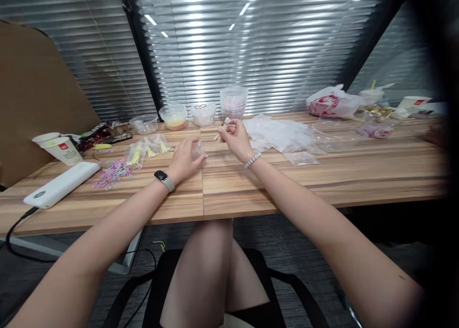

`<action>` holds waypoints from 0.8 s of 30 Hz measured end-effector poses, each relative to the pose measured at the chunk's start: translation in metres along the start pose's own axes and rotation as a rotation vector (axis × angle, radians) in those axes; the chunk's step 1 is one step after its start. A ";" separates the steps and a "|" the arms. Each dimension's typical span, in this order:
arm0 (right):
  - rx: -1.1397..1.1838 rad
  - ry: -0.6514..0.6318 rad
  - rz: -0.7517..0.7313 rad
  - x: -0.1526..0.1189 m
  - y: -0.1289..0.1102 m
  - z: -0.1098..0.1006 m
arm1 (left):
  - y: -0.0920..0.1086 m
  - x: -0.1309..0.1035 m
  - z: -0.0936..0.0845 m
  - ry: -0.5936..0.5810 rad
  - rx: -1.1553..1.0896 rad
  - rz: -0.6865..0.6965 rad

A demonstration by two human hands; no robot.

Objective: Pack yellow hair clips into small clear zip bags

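My left hand (185, 158) is closed on a small clear plastic bag (198, 148), held just above the table with its end showing past the fingers. To the right of it, my right hand (234, 136) pinches a small beige piece (225, 123); its kind I cannot make out. The two hands are apart. A pile of clear plastic bags (279, 134) lies right of my right hand, with a single flat bag (301, 158) at its front. Left of my left hand are small bags with yellow pieces (148, 148) and a heap of coloured bands (114, 172).
Clear plastic tubs (173, 116) and a taller stack of cups (234, 102) line the back by the blinds. At left are a white power bank (61, 184) with a cable, paper cups (64, 151) and a cardboard panel (39, 98). A white-and-red bag (332, 102) stands back right.
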State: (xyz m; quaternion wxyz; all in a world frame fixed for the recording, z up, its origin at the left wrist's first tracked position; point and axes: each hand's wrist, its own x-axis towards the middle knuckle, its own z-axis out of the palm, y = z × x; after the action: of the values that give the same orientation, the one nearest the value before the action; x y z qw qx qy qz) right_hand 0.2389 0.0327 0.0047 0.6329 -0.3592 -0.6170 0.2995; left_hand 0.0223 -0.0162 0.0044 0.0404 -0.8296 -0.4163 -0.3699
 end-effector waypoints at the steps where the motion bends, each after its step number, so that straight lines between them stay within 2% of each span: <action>1: 0.026 0.015 -0.024 -0.003 -0.003 0.005 | 0.002 0.000 0.001 0.020 -0.006 -0.013; 7: 0.006 0.019 -0.195 -0.022 -0.023 0.021 | 0.005 -0.001 0.007 0.101 -0.089 -0.007; 11: 0.018 0.002 -0.193 -0.029 -0.028 0.026 | 0.005 0.000 0.008 0.125 -0.096 -0.003; 17: -0.001 -0.017 -0.193 -0.038 -0.036 0.034 | 0.009 0.000 0.006 0.083 -0.026 0.049; 24: 0.045 -0.007 -0.146 -0.041 -0.037 0.036 | 0.013 0.000 0.004 0.067 -0.006 0.025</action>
State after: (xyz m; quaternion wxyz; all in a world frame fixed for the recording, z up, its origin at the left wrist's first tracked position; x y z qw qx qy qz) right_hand 0.1985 -0.0190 0.0114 0.6587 -0.2978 -0.6371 0.2674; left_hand 0.0340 -0.0229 0.0047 0.0565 -0.8220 -0.4033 -0.3979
